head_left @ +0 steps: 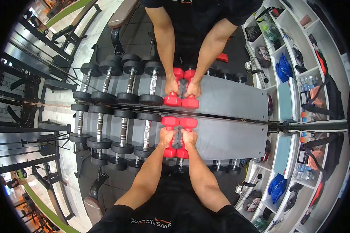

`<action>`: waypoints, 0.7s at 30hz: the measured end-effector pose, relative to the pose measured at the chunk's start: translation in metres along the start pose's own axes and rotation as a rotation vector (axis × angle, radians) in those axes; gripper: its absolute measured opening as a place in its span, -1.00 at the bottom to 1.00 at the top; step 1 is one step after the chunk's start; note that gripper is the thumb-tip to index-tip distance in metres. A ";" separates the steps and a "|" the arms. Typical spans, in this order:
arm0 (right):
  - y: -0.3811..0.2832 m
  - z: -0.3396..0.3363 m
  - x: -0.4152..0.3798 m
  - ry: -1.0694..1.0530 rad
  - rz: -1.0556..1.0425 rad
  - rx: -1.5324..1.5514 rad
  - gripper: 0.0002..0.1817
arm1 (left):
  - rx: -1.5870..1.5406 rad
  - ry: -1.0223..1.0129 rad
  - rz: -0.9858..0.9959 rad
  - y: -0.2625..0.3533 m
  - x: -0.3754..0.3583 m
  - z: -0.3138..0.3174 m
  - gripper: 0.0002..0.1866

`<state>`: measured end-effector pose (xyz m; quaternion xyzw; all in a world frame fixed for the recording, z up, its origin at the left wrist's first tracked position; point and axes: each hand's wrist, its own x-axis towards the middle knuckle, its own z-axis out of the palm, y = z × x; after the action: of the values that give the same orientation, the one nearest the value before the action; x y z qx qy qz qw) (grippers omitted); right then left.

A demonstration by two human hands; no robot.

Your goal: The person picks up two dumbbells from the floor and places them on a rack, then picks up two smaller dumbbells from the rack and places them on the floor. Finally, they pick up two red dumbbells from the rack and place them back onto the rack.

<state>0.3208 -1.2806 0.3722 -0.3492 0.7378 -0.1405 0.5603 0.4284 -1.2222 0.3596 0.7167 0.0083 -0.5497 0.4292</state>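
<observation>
Two red hex dumbbells stand side by side at the middle of the grey rack shelf, close to the mirror. My left hand (pixel 167 138) is wrapped round the handle of the left red dumbbell (pixel 170 121). Round the handle of the right red dumbbell (pixel 188 123) my right hand (pixel 189 138) is closed in the same way. Both dumbbells point lengthwise toward the mirror, their near ends nearly together between my wrists. The grips themselves are mostly hidden under my fingers.
Several black dumbbells with chrome handles (pixel 123 132) line the grey shelf (pixel 229 139) on the left. More lie on a lower tier (pixel 218 167). A mirror (pixel 237 93) behind reflects everything. White cubbies (pixel 284 155) holding bags and bottles stand right; gym machines (pixel 46 171) left.
</observation>
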 end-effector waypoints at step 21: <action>-0.008 -0.004 -0.009 -0.026 0.008 -0.016 -0.79 | -0.019 0.023 -0.018 0.002 -0.004 0.001 -0.88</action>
<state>0.3213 -1.2810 0.3848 -0.3527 0.7328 -0.1280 0.5677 0.4268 -1.2225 0.3640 0.7189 0.0250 -0.5451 0.4306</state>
